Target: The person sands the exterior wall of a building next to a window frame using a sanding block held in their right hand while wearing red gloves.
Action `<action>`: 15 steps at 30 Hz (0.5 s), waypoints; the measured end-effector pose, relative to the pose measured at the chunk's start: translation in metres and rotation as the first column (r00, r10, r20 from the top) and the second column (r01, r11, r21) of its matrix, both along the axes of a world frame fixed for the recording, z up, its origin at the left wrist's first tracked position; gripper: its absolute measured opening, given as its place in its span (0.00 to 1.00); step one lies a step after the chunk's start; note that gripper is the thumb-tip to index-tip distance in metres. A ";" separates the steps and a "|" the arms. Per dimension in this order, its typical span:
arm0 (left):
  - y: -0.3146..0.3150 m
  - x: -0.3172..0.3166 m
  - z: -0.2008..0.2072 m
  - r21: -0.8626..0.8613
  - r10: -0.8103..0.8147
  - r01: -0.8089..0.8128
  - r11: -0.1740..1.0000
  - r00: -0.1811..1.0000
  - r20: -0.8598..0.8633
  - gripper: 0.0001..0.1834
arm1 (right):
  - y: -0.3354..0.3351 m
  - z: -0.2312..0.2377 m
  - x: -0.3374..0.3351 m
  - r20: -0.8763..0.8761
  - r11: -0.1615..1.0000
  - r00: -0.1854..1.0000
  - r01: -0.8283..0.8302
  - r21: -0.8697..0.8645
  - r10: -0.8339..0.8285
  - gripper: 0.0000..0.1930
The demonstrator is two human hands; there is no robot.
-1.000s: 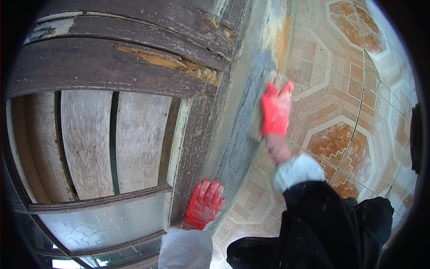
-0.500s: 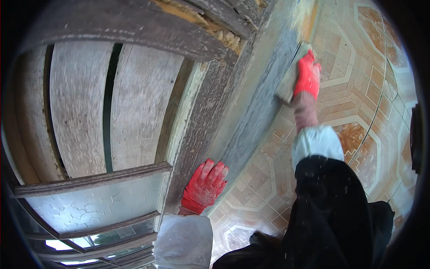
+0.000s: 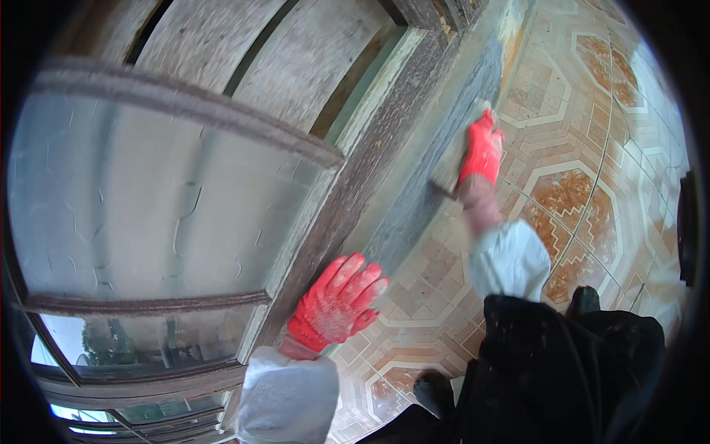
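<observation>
My right hand [image 3: 482, 152], in a red glove, is closed around a flat, pale hand tool [image 3: 452, 160]. The tool lies lengthwise along the right edge of a grey-smeared sill strip [image 3: 414, 196]; its exact kind is blurred and partly covered by the glove. Nearer to me, my left hand [image 3: 340, 303] in a matching dusty red glove lies palm down over the worn dark wooden frame [image 3: 370, 181] and the near part of the strip. Its fingers are stretched out and it holds nothing. Pale cuffs cover both forearms.
Left of the frame are frosted window panes [image 3: 170, 192] with wooden bars and weathered boards [image 3: 318, 59]. Patterned floor tiles [image 3: 569, 200] spread out to the right. My dark shoe [image 3: 434, 392] and dark clothing [image 3: 547, 362] show below.
The view has shifted along the frame, with more window pane showing. My right hand and the tool have come toward me along the strip; my left hand has also moved nearer, fingers more spread.
</observation>
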State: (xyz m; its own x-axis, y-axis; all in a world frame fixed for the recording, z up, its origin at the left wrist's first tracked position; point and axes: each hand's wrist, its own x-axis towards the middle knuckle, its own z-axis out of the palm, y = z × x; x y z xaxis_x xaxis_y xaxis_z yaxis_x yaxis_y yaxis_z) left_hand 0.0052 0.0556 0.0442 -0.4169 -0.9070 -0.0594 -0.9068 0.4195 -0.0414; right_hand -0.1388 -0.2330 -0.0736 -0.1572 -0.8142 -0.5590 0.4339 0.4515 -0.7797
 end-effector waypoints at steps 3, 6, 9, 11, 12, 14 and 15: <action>0.056 0.030 0.002 0.059 0.105 -0.108 0.992 0.993 0.062 0.30 | 0.026 0.022 0.022 -0.041 0.990 0.989 0.140 -0.008 -0.140 0.20; 0.082 0.043 -0.019 0.084 -0.067 0.059 0.995 0.993 0.098 0.32 | 0.145 0.016 0.053 -0.400 0.865 0.903 -0.071 -0.497 -0.155 0.26; 0.089 0.046 -0.029 -0.008 -0.026 0.026 1.000 0.999 0.037 0.34 | 0.239 0.034 0.066 -0.505 0.856 0.860 -0.208 -0.473 -0.071 0.30; 0.094 0.053 -0.027 -0.002 0.009 -0.009 1.000 1.000 -0.011 0.35 | 0.259 0.037 0.071 -0.476 0.803 0.879 -0.268 -0.532 -0.023 0.33; 0.093 0.050 -0.028 0.016 0.044 -0.043 0.999 0.996 -0.072 0.35 | 0.262 0.039 0.067 -0.482 0.773 0.876 -0.306 -0.555 0.001 0.34; 0.103 0.057 -0.008 -0.001 -0.004 0.004 1.000 1.000 0.001 0.37 | 0.194 0.046 0.078 -0.437 0.809 0.899 -0.227 -0.542 -0.040 0.28; 0.099 0.055 -0.015 -0.025 -0.021 0.020 1.000 0.998 -0.059 0.38 | 0.150 0.044 0.064 -0.470 0.866 0.878 -0.163 -0.472 -0.091 0.27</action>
